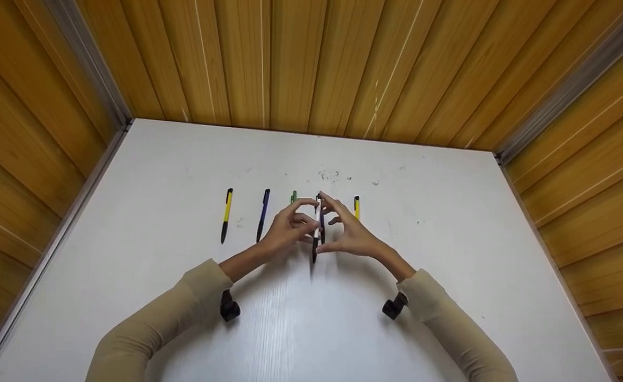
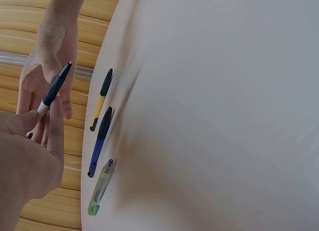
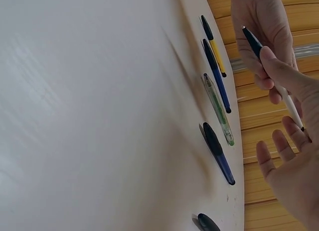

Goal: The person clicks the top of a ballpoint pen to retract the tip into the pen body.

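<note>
A white pen (image 1: pixel 316 234) with a black grip is held above the table between both hands. My left hand (image 1: pixel 285 228) pinches its barrel between thumb and fingers. With my right hand (image 1: pixel 358 237), I hold the same pen lengthwise, thumb by the black grip and index finger near the far end; the other fingers are spread. In the left wrist view the pen's black grip (image 2: pixel 57 84) and pointed tip stick out past the left fingers. Below the hands lies a dark blue pen (image 3: pixel 219 154), partly hidden in the head view.
On the white table (image 1: pixel 449 276), a yellow pen (image 1: pixel 227 215), a blue pen (image 1: pixel 263 215) and a clear green pen (image 3: pixel 218 109) lie in a row at left. Another yellow pen (image 1: pixel 357 208) lies right of the hands. Wood-patterned panels (image 1: pixel 295 63) enclose the table's back and sides.
</note>
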A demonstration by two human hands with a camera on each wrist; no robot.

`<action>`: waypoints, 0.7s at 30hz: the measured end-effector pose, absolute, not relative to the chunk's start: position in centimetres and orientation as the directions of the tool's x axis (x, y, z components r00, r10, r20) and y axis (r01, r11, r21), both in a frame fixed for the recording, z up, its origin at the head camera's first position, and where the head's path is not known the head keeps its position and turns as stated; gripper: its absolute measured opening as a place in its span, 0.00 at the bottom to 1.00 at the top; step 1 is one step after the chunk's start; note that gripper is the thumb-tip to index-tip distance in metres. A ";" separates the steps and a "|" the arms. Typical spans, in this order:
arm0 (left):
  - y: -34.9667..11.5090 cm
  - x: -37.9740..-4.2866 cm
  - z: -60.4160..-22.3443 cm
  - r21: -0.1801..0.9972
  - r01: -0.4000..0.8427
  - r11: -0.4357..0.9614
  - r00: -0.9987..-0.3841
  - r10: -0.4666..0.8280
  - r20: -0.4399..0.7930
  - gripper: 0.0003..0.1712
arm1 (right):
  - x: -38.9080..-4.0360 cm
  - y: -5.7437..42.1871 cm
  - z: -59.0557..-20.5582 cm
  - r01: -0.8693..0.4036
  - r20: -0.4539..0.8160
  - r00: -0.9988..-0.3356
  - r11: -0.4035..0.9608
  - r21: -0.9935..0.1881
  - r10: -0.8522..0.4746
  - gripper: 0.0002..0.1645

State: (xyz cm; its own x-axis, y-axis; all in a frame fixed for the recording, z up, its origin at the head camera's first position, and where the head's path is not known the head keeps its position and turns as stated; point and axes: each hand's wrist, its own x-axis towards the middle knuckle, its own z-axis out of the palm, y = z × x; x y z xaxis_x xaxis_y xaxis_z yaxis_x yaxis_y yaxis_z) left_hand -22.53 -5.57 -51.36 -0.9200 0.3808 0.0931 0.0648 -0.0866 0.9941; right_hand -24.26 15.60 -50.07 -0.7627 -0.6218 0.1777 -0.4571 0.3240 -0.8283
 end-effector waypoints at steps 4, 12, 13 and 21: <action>-5.6 -22.5 -51.3 0.995 0.066 -0.073 -0.922 0.377 0.089 0.29 | -24.4 15.8 -50.7 -0.447 0.167 -0.758 0.315 -0.838 -0.630 0.74; -5.8 -22.5 -51.3 0.996 0.014 -0.086 -0.918 0.393 0.047 0.31 | -24.2 15.7 -50.8 -0.434 0.139 -0.766 0.345 -0.832 -0.628 0.73; -5.9 -22.5 -51.3 0.996 0.009 -0.087 -0.917 0.396 0.043 0.32 | -24.2 15.7 -50.8 -0.431 0.135 -0.768 0.349 -0.832 -0.627 0.73; -6.0 -22.6 -51.2 0.990 0.015 -0.142 -0.907 0.415 0.074 0.36 | -24.4 15.4 -50.7 -0.394 0.133 -0.781 0.317 -0.863 -0.610 0.73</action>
